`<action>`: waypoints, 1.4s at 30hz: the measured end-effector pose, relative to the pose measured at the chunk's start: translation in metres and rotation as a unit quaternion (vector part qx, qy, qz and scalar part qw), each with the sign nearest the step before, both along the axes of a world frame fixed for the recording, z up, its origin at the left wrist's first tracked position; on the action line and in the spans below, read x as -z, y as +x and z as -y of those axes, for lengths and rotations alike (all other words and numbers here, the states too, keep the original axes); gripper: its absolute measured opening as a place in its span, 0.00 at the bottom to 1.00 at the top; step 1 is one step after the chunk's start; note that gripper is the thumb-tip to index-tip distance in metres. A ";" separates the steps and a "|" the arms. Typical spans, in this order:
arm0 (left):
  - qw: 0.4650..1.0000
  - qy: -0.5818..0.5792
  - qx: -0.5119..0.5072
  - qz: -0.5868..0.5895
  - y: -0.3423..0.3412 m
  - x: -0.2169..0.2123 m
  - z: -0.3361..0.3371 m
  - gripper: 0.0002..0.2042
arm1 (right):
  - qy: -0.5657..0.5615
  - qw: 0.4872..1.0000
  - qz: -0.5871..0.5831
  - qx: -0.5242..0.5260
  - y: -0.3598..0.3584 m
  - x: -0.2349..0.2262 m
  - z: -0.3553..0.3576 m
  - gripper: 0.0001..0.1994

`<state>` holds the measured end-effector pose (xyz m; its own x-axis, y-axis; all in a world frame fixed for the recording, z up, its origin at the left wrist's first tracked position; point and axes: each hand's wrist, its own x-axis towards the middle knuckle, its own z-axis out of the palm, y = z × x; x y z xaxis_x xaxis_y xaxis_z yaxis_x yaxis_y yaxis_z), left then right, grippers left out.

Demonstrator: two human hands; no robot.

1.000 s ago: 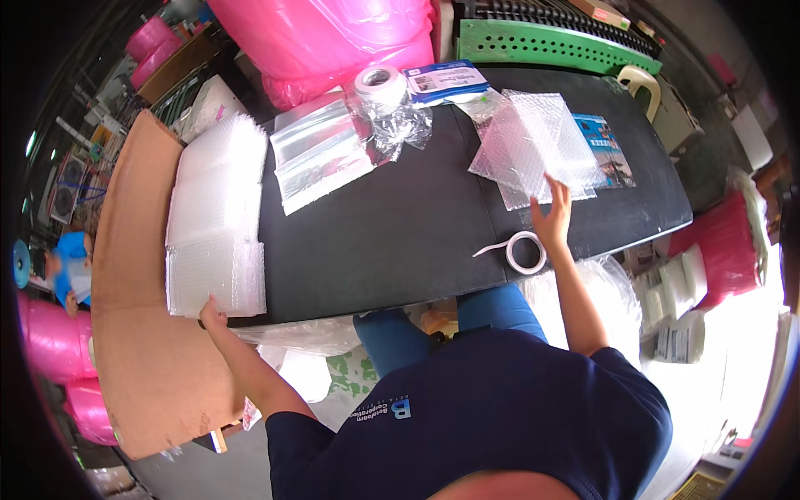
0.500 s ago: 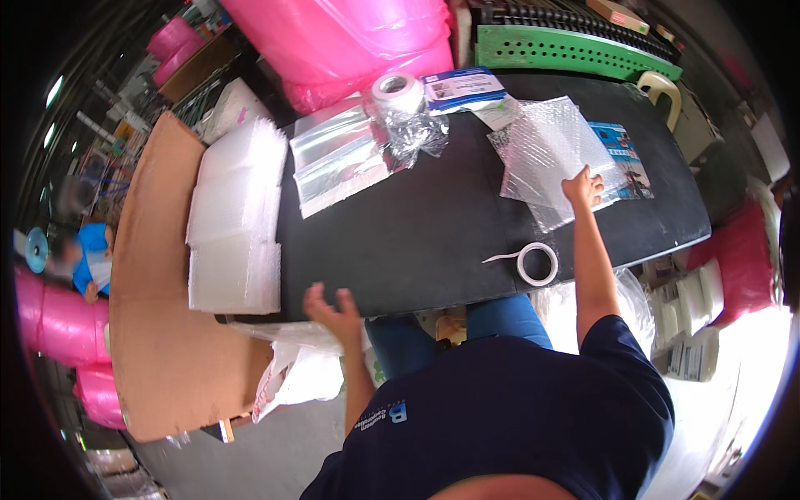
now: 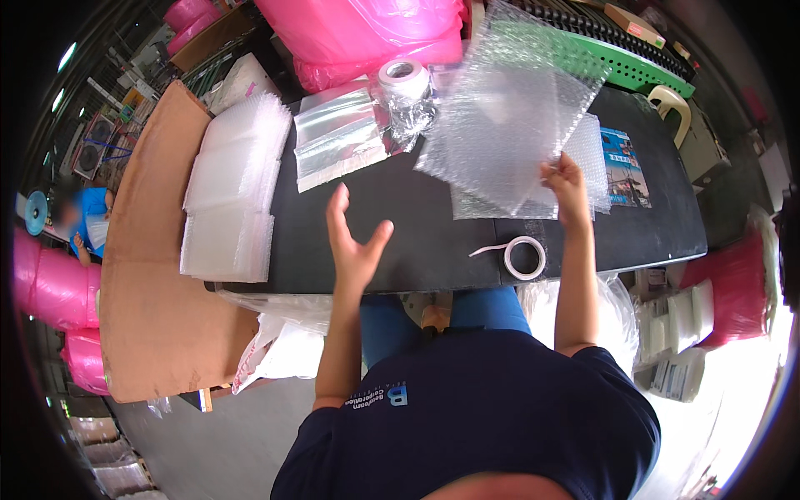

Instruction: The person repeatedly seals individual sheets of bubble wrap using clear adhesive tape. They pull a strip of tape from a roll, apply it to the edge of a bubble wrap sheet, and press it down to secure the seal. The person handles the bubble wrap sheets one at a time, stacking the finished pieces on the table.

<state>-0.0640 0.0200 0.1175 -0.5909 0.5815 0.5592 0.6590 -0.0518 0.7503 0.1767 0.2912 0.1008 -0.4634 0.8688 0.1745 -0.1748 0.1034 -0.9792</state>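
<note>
Pinched by a corner in my right hand (image 3: 568, 192), a clear bubble wrap sheet (image 3: 500, 125) is raised above the black table (image 3: 408, 250). Its far end covers part of a green perforated rail. More bubble wrap (image 3: 593, 158) shows behind it at the right; I cannot tell how many layers are held. My left hand (image 3: 355, 248) hovers over the table's near half, thumb and fingers apart, holding nothing. Near the front edge, close to my right wrist, lies a roll of white tape (image 3: 524, 258) with a loose end sticking out leftward.
Stacked bubble wrap pouches (image 3: 229, 183) line the table's left side. Flat clear plastic bags (image 3: 340, 137) and a wrapped roll (image 3: 404, 83) sit toward the back. A blue printed booklet (image 3: 625, 171) lies at the right. Beyond are pink wrap rolls (image 3: 367, 37); a cardboard sheet (image 3: 150, 267) stands left.
My right hand has taken hold of the bubble wrap and lifted it leftward off the pile. My left hand has moved up from the front edge to above the table.
</note>
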 end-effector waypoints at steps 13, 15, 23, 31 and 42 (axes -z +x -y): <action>0.978 -0.071 0.086 0.175 -0.047 0.167 -0.005 0.33 | -0.090 0.982 -0.060 -0.157 -0.087 0.105 0.111 0.19; 0.988 -0.150 -0.019 -0.010 -0.030 0.150 -0.001 0.40 | -0.106 0.978 -0.080 -0.164 -0.081 0.117 0.109 0.18; 0.984 -0.028 0.112 0.133 -0.048 0.059 0.004 0.32 | -0.002 0.966 0.009 -0.257 -0.081 0.089 0.125 0.23; 0.898 -0.414 0.016 0.146 -0.099 0.077 0.038 0.32 | 0.387 0.785 0.473 -0.102 0.027 0.080 0.068 0.26; 0.977 -0.183 -0.081 -0.076 -0.018 0.130 -0.018 0.18 | 0.290 0.921 0.258 0.043 0.035 0.057 0.095 0.10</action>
